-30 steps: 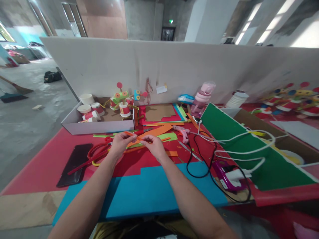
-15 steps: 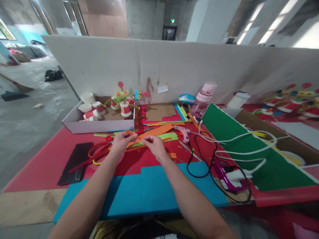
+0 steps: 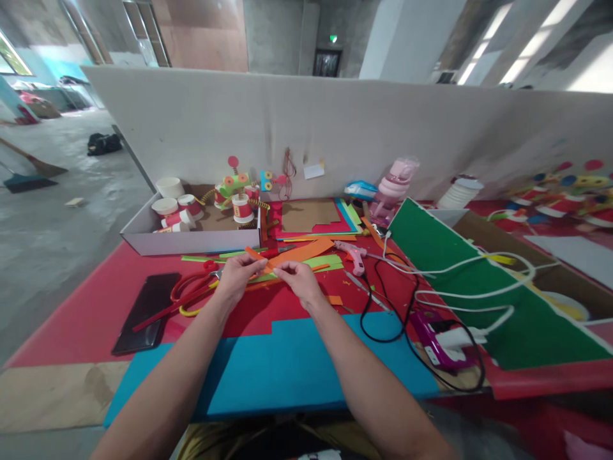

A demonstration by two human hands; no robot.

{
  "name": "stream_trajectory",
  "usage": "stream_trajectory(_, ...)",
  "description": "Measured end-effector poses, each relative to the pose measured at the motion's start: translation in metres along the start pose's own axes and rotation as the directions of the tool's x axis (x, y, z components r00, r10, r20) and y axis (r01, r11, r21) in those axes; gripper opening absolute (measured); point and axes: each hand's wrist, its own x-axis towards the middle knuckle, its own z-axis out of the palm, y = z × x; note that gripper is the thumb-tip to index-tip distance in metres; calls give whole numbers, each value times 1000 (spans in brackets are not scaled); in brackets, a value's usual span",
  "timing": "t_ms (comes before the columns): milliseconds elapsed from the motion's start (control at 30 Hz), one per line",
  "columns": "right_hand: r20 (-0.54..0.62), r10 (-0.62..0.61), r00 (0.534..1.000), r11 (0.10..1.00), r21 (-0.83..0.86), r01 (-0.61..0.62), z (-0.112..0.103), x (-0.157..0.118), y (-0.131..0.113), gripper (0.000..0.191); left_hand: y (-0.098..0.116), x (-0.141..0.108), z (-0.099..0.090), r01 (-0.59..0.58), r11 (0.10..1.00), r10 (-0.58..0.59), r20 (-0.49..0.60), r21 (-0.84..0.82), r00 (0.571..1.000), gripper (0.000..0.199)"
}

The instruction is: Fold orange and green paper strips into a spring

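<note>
left hand [image 3: 235, 276] | right hand [image 3: 299, 281] | orange strip [image 3: 256, 254] lifted slightly higher

Orange strip [image 3: 256, 257] at centre; red scissors [image 3: 191, 291] with a yellow loop at left; blue sheet [image 3: 297, 364] in the lower middle; green board [image 3: 454, 281] at right; pink glue gun [image 3: 353, 254]; black phone [image 3: 143, 310].

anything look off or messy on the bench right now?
Nothing damaged or spilled. The mess: paper scraps litter the red table, and white and black cables loop loosely over the green sheet. The left hand and right hand pinch an orange paper strip.
</note>
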Motion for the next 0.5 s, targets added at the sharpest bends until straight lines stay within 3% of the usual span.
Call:
stream_trajectory(233,38,48,998,999,-25,-47,-2,-1,2,33,17,7,-22,-27,989,7,-128,-147,992,27)
stream_trajectory(367,0,53,999,999,5,-53,-2,-1,0,32,20,9,-27,-80,974,30,-226,-214,974,30)
stream_trajectory(433,-46,28,999,999,19,-27,-2,-1,-1,31,17,8,-22,-43,979,10,-164,-200,986,34)
stream_trajectory(500,-76,-13,997,1000,9,14,-1,-1,-3,29,11,4,-11,29,990,-34,-35,-140,999,35)
